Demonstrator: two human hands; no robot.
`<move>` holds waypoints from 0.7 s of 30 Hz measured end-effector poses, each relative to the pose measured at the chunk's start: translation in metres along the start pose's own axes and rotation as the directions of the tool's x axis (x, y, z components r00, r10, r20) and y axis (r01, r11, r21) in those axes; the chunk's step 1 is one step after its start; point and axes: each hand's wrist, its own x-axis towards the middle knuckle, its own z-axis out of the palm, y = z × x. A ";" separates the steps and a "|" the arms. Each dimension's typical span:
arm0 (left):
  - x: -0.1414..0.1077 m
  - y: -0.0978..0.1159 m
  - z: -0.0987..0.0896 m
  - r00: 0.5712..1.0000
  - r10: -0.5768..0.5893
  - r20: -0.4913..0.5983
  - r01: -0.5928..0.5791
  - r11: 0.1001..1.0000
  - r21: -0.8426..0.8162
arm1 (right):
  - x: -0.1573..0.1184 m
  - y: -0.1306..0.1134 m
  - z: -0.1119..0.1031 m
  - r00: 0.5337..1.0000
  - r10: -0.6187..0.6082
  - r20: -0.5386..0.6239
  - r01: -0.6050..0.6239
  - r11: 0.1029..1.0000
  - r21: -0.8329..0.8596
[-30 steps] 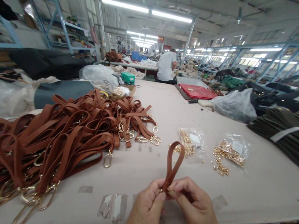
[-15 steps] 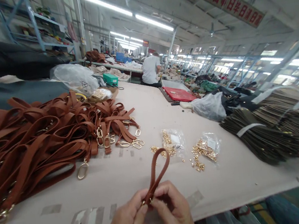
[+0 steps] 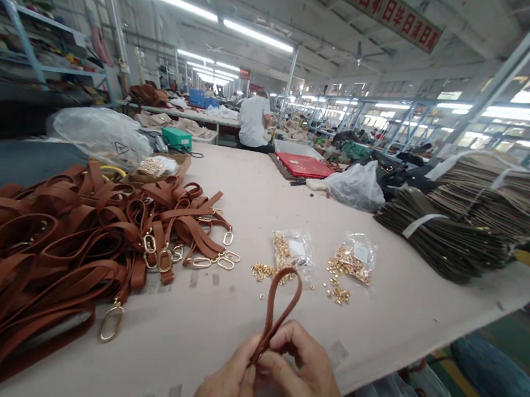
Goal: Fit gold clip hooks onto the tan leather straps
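Both hands pinch one brown leather strap point(image 3: 270, 303), which stands up above them in a narrow loop. My left hand point(image 3: 226, 391) is closed on the strap's lower end from the left. From the right, my right hand point(image 3: 303, 370) grips the same end, thumb and forefinger pressed together. The fingers hide whatever lies at the crossing point. Just beyond the loop is a clear bag of small gold metal pieces point(image 3: 292, 250), some spilled beside it. A second such bag point(image 3: 351, 260) lies further right, also with loose pieces.
A big heap of brown straps with gold oval rings point(image 3: 69, 246) covers the table's left side. Bundled dark leather pieces point(image 3: 440, 233) are stacked at the right edge. Further back lie a red folder point(image 3: 304, 163), a plastic bag point(image 3: 355, 187) and a green box point(image 3: 176, 138). A person point(image 3: 254, 121) sits beyond.
The camera view has turned slightly, so the table's contents appear shifted left. The hands stay on the strap, and the right thumb and fingers have closed nearer to the left hand.
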 end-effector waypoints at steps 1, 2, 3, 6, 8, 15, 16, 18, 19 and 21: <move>0.004 -0.002 0.000 0.999 -0.035 0.019 0.035 0.999 -0.034 | 0.004 0.003 -0.010 1.000 0.007 -0.014 -0.008 0.997 -0.077; 0.009 -0.004 0.000 0.997 -0.075 0.026 0.077 0.995 -0.069 | 0.009 0.008 -0.021 0.999 -0.007 -0.043 -0.001 0.984 -0.179; 0.013 -0.006 -0.001 0.993 -0.114 0.022 0.116 0.987 -0.110 | 0.015 0.014 -0.033 0.996 -0.047 -0.077 0.021 0.949 -0.315; 0.022 -0.011 -0.005 0.980 -0.197 0.012 0.193 0.948 -0.253 | 0.035 0.037 -0.070 0.974 -0.216 -0.071 0.073 0.595 -0.800; 0.025 -0.012 -0.007 0.969 -0.245 0.042 0.245 0.917 -0.316 | 0.048 0.049 -0.086 0.972 -0.234 -0.006 0.077 0.345 -0.936; 0.027 -0.011 -0.013 0.925 -0.379 0.010 0.362 0.875 -0.321 | 0.076 0.048 -0.088 0.985 -0.162 0.061 0.087 0.156 -0.984; 0.027 -0.011 -0.014 0.926 -0.377 0.009 0.359 0.872 -0.332 | 0.079 0.046 -0.087 0.985 -0.159 0.068 0.091 0.145 -0.985; 0.027 -0.011 -0.015 0.929 -0.371 0.013 0.349 0.861 -0.371 | 0.083 0.044 -0.086 0.984 -0.165 0.070 0.094 0.142 -0.985; 0.027 -0.010 -0.015 0.929 -0.369 0.014 0.345 0.855 -0.388 | 0.084 0.043 -0.087 0.983 -0.173 0.065 0.092 0.152 -0.984; 0.027 -0.007 -0.014 0.928 -0.373 0.007 0.344 0.849 -0.400 | 0.083 0.044 -0.089 0.979 -0.197 0.045 0.084 0.198 -0.977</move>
